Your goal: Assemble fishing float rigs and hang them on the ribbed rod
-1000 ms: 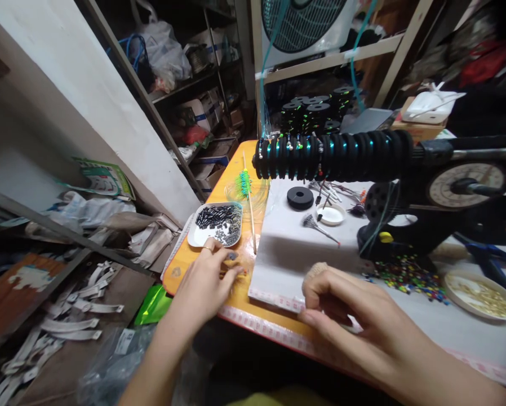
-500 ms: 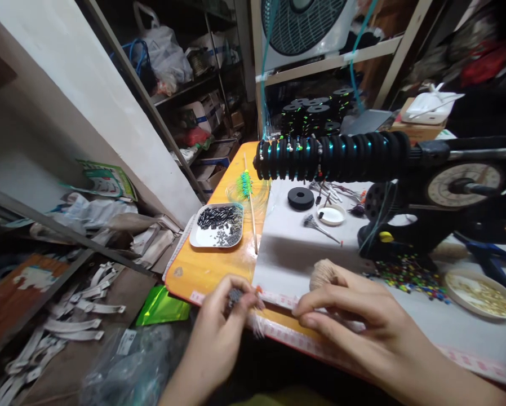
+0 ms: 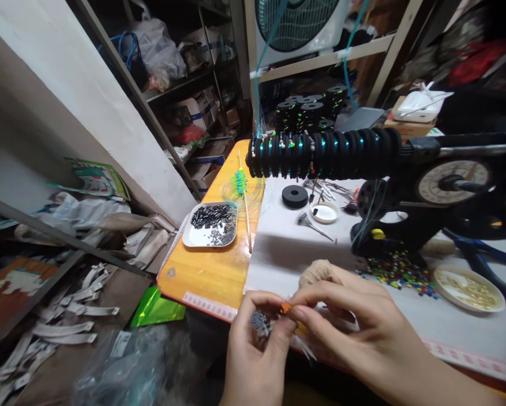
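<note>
My left hand (image 3: 259, 344) is closed around a small bundle of thin strands with grey beads (image 3: 259, 320), whose pale ends stick out below the fingers. An orange piece (image 3: 285, 308) shows at the bundle's right side, between the two hands. The thumb and forefinger of my right hand (image 3: 346, 316) pinch together at this orange piece. A tan wrap (image 3: 316, 273) covers one right finger. Beyond the hands, a similar grey bundle with an orange tip (image 3: 312, 224) lies on the white sheet (image 3: 274, 265).
A white tray (image 3: 189, 239) holds black tubes and grey beads. A black machine (image 3: 451, 180) with a row of spools (image 3: 324, 152) reaches over the table. Colourful beads (image 3: 396, 270) lie near a dish (image 3: 496, 304) of gold pieces. A thin stick (image 3: 248, 223) lies beside the tray.
My left hand has moved right with the bundle, up to my right hand. The right fingertips now meet the orange piece; before, the hands were apart. The view has shifted slightly.
</note>
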Tool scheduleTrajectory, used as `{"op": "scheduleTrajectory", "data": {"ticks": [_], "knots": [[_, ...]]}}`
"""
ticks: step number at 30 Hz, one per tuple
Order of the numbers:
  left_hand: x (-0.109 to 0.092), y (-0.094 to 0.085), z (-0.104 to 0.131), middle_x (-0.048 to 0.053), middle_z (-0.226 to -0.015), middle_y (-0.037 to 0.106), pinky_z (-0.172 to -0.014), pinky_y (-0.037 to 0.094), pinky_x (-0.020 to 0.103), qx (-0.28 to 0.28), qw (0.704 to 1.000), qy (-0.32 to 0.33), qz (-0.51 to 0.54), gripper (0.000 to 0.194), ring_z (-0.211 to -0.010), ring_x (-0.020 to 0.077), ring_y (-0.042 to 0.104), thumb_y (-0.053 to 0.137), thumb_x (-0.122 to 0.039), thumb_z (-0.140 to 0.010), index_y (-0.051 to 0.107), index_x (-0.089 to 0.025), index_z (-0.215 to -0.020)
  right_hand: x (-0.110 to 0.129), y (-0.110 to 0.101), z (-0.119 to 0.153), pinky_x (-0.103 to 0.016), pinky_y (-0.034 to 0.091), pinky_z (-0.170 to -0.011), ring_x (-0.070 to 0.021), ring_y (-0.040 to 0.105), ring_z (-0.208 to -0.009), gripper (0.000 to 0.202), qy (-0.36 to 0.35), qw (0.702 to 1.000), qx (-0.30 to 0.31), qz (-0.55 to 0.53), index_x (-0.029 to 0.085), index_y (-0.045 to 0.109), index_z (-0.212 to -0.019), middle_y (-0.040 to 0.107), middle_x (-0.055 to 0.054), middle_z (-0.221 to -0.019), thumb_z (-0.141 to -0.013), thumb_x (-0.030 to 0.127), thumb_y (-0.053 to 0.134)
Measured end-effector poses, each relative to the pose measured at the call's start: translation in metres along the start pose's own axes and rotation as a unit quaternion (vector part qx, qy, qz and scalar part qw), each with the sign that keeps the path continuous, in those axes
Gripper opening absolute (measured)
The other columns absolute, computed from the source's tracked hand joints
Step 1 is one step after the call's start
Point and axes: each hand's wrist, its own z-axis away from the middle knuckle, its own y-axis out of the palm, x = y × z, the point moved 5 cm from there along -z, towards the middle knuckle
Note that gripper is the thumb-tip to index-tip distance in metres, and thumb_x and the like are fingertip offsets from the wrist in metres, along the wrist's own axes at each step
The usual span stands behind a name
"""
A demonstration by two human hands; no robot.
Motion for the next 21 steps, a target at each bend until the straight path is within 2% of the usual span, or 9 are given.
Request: {"op": "scheduleTrajectory", "data": {"ticks": [3, 7, 10, 21], "knots": [[0.007, -0.002, 0.003, 0.000, -0.077, 0.066, -0.071, 0.051, 0.018, -0.019, 0.998, -0.029, 0.058, 0.027, -0.075, 0.0116, 0.063, 0.084, -0.039, -0.074, 0.067, -0.019, -0.079, 0.000, 0.001, 0.000, -0.019, 0.046, -0.053, -0.0105, 0.059, -0.064, 0.016, -0.001, 1.000, 0.006, 0.000, 0.016, 0.070, -0.085, 0.060, -0.003, -0.072, -0.091, 0.010, 0.057], [0.011, -0.007, 0.003, -0.002, -0.072, 0.060, -0.056, 0.045, 0.014, -0.027, 0.993, -0.033, 0.113, 0.030, -0.061, 0.0069, 0.055, 0.083, -0.041, -0.076, 0.064, -0.018, -0.075, -0.003, -0.001, 0.000, -0.020, 0.048, -0.058, -0.0108, 0.061, -0.068, 0.016, 0.002, 1.000, 0.018, -0.006, 0.019, 0.070, -0.086, 0.062, -0.002, -0.075, -0.092, 0.010, 0.058], [0.008, -0.012, 0.002, -0.003, -0.068, 0.057, -0.050, 0.040, 0.013, -0.034, 0.994, -0.010, 0.105, 0.032, -0.056, 0.0051, 0.050, 0.083, -0.040, -0.076, 0.061, -0.017, -0.071, -0.005, -0.005, -0.001, -0.018, 0.048, -0.061, -0.0098, 0.061, -0.071, 0.016, 0.018, 1.000, 0.009, -0.012, 0.022, 0.070, -0.086, 0.063, -0.001, -0.078, -0.093, 0.012, 0.059], [0.004, -0.006, 0.005, -0.001, -0.068, 0.058, -0.054, 0.040, 0.018, -0.056, 0.994, 0.041, 0.084, 0.029, -0.062, 0.0102, 0.051, 0.083, -0.039, -0.076, 0.064, -0.019, -0.069, -0.006, -0.007, -0.001, -0.016, 0.049, -0.061, -0.0095, 0.062, -0.070, 0.015, 0.055, 0.998, -0.021, -0.027, 0.026, 0.070, -0.082, 0.063, 0.002, -0.076, -0.093, 0.020, 0.063]]}}
